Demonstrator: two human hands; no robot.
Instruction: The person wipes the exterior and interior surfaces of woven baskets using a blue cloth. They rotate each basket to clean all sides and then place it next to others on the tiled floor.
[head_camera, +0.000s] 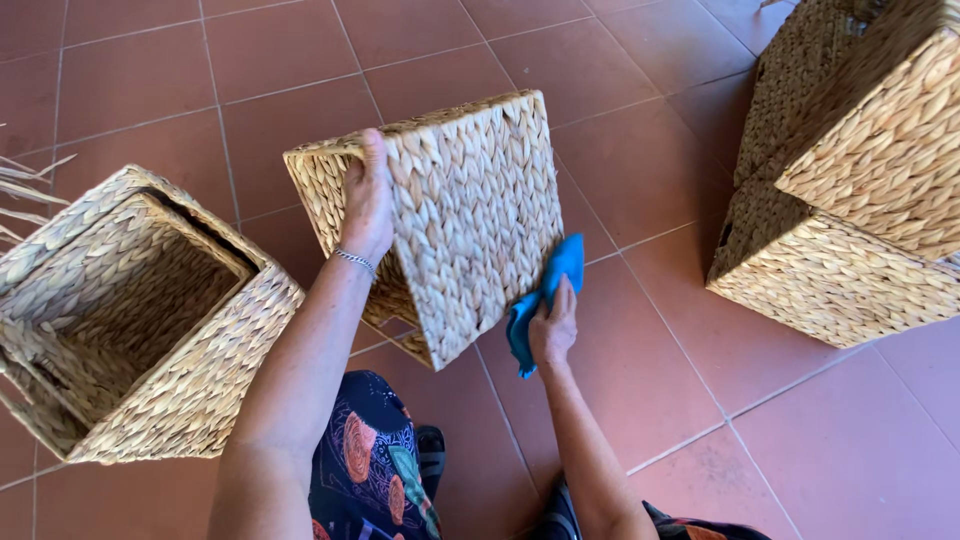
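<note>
— What is in the hands?

— The left hand (368, 200) is clamped over the top rim of a woven basket (470, 210), fingers curled over the edge and out of sight on its far side, so the basket stands tipped up on one corner on the red tiled floor (640, 400). There is a thin bracelet (354, 260) at that wrist.

— And the other one?

— The right hand (553, 325) has its fingers closed on a blue cloth (545, 295) and presses it against the basket's near right side, low down by the edge (part of the cloth hangs below the hand).

— Where does the basket sit in the scene?

— In the middle, just ahead of the person's knees — the patterned dark clothing (375, 465) shows at the near edge.

— Anything else around?

— To the left, near, stands an open square basket (190, 370) of the same weave, mouth up, with another wall or insert set inside it. To the right, farther off, two more woven baskets (860, 180) are stacked, the upper one tilted on the lower. A few loose straw strands (25, 190) show at the far left edge.
</note>
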